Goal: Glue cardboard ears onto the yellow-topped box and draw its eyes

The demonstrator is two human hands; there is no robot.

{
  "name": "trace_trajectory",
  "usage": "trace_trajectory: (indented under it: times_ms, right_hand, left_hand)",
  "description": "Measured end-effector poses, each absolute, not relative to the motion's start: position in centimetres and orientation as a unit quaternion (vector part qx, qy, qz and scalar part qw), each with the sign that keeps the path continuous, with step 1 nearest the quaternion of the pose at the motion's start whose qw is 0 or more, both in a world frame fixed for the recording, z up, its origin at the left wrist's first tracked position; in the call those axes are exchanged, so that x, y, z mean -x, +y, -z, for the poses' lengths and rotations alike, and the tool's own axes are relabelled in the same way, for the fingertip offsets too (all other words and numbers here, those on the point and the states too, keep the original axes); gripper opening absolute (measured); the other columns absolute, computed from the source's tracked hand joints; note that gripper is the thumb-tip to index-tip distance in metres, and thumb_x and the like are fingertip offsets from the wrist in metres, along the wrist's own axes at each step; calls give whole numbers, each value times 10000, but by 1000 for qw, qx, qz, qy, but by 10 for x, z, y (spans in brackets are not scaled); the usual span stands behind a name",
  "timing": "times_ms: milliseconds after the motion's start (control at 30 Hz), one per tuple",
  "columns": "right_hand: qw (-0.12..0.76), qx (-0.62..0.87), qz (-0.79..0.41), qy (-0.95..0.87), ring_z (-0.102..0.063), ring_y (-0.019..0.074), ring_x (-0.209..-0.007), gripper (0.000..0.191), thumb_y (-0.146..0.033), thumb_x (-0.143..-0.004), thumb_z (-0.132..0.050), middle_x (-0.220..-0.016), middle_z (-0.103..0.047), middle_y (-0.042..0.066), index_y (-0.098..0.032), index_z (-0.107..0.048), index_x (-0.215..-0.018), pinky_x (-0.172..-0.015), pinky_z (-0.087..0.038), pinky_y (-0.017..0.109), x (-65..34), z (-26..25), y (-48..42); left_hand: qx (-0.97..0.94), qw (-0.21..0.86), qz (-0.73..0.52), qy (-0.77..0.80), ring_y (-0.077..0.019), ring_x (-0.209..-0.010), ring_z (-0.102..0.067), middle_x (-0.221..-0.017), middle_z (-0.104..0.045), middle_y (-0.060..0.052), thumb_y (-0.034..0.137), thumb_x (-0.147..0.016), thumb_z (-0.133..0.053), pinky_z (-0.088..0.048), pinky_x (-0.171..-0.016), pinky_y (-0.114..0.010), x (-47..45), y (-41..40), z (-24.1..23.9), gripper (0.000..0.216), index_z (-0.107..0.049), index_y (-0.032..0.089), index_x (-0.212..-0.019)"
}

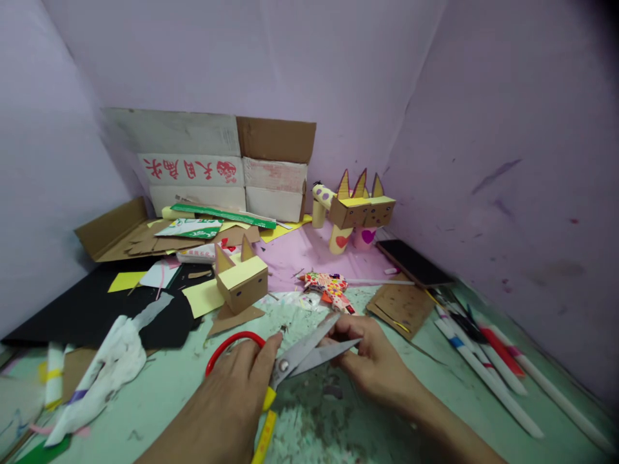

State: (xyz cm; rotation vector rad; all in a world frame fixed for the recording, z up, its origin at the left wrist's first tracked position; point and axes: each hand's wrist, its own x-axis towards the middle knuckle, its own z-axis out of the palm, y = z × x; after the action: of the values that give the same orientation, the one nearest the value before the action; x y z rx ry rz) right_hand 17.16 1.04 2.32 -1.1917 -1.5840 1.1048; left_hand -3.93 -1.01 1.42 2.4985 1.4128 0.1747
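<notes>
My left hand grips a pair of scissors with red and yellow handles. The blades are spread apart and point to the right, at my right hand. That hand has its fingers curled and pressed together by the blade tips; whatever they pinch is hidden. Just beyond the scissors stands a small cardboard box head with a pale yellow top, pointed ears and drawn eyes. A bright flower-patterned piece lies on the table past my right hand.
Cardboard animals with pointed spikes stand at the back. A large printed carton leans on the wall. White markers and a dark flat panel lie right; black sheet and a white, glue-like lump lie left.
</notes>
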Motion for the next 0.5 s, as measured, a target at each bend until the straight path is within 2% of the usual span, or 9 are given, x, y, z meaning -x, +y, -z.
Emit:
trace_trajectory:
  times_ms: [100,167,233,300,400,500]
  right_hand:
    - [424,487,-463,-607,-457,107,-515,107,-170,-680,-544,-531,-523,-17,-166,-567,-575,-502,-356,215,-171,-24,10]
    - [426,493,-501,-570,-458,100,-491,101,-218,-691,-581,-522,-521,-24,-166,-589,-604,-486,-357,213,-170,-27,10]
    - [423,492,-550,-527,-459,94,-474,149,-295,-684,-641,-528,-519,-28,-164,-601,-625,-475,-365,216,-168,-30,8]
    - [401,483,-603,-492,-451,85,-452,240,-375,-653,-696,-524,-509,-33,-160,-597,-613,-461,-364,218,-163,-30,6]
    - [363,468,-647,-480,-424,74,-450,326,-441,-610,-734,-507,-493,-36,-148,-595,-588,-461,-338,218,-154,-26,1]
    - [346,473,-647,-488,-390,73,-471,337,-453,-604,-731,-501,-483,-34,-142,-603,-585,-469,-302,224,-146,-20,-3]
  left_hand:
    - [-850,162,-109,489,-303,-1035,-528,-1158,-569,-160,66,-646,-438,-426,-872,-415,38,-9,-18,737,-362,155,-1374]
    - [-821,217,-182,495,-286,-1008,-545,-1119,-588,-134,140,-743,-433,-444,-835,-386,37,-9,-26,556,-438,196,-1296]
    - [-754,290,-267,525,-235,-844,-586,-945,-627,-79,248,-820,-446,-471,-725,-326,35,-9,-36,329,-513,230,-1142]
    - [-659,381,-336,554,-162,-593,-539,-711,-578,0,329,-825,-505,-450,-557,-260,32,-12,-45,211,-513,239,-1016]
    - [-555,485,-382,558,-85,-426,-405,-593,-493,65,317,-771,-596,-344,-400,-188,27,-15,-50,253,-474,231,-976]
    - [-548,509,-388,538,-68,-444,-426,-629,-560,50,250,-720,-650,-327,-394,-159,25,-13,-45,301,-476,213,-962]
